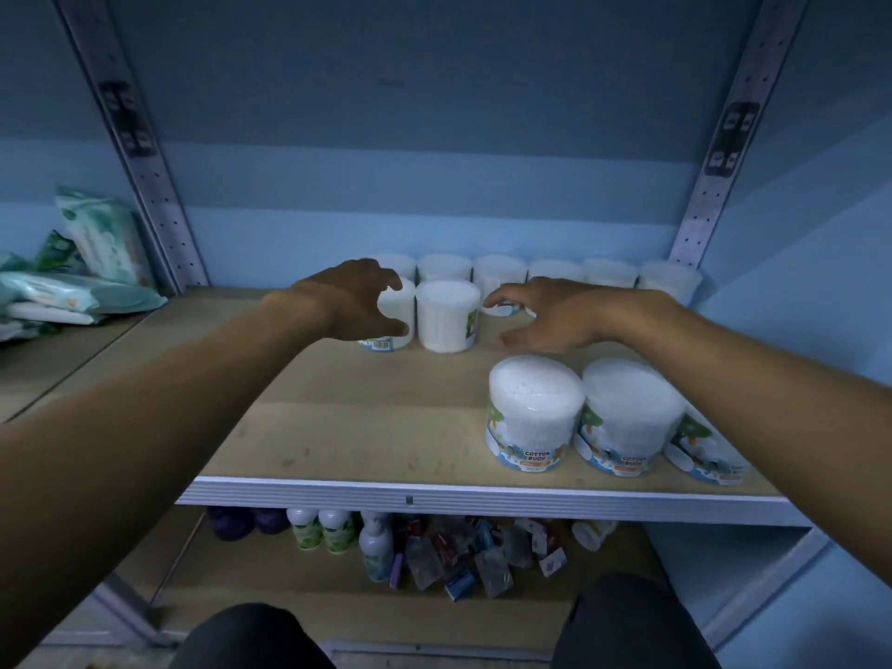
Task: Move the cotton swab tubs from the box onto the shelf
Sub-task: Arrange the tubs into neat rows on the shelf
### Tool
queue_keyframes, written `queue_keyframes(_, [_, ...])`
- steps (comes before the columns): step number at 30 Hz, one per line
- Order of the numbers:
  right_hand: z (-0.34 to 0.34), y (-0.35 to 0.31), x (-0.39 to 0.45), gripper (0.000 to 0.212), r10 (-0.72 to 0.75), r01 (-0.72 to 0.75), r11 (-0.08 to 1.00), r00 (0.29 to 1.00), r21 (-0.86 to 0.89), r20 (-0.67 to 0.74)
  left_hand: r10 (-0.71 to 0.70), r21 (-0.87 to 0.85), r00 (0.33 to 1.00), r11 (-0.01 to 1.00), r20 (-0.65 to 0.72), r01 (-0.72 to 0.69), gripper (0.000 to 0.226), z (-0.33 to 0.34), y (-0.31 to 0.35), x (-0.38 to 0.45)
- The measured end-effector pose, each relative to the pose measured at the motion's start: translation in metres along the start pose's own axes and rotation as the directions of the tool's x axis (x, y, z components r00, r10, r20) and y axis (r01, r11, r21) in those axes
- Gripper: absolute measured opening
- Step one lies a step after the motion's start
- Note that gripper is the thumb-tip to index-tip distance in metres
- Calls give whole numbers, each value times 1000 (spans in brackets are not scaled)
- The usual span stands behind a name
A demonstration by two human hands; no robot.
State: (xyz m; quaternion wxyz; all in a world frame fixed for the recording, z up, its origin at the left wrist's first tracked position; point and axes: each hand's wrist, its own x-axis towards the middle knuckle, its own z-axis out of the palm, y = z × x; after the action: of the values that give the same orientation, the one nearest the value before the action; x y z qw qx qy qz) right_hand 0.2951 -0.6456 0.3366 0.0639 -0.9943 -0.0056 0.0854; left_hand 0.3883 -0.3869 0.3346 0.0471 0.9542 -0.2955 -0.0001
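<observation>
Head view: left hand [355, 301] curled round an upright tub [393, 313] mid-shelf [338, 427], second tub [448, 315] just right of it, nearer the open, empty right hand [545, 316]; box unseen.

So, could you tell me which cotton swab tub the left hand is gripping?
The left hand grips the leftmost second-row tub; every other tub stands free.

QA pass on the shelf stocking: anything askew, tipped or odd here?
Tubs all stand upright. Oddities are minor: the front tubs sit bunched at the right edge of the shelf, leaving the left bare, and on the lower shelf small packets lie in a loose heap. Left hand grips one second-row tub.
</observation>
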Motion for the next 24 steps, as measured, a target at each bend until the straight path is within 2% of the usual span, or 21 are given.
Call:
queue_keyframes(6, [3,-9,43,72,-17,18,999,999,40,-32,-10,10,1000,1000,19,9,73,7,-23,21])
queue_keyframes(10, [2,-13,72,77,-33,36,998,998,56,-62,9,-8,999,1000,33,-9,66,13,-32,39])
queue_keyframes(15, [6,-18,103,85,-62,67,995,997,77,-55,-7,-46,999,999,38,8,87,21,-37,57])
queue_keyframes(24, [10,-26,128,86,-32,34,997,999,64,-30,4,-33,999,999,50,-2,87,32,-39,76])
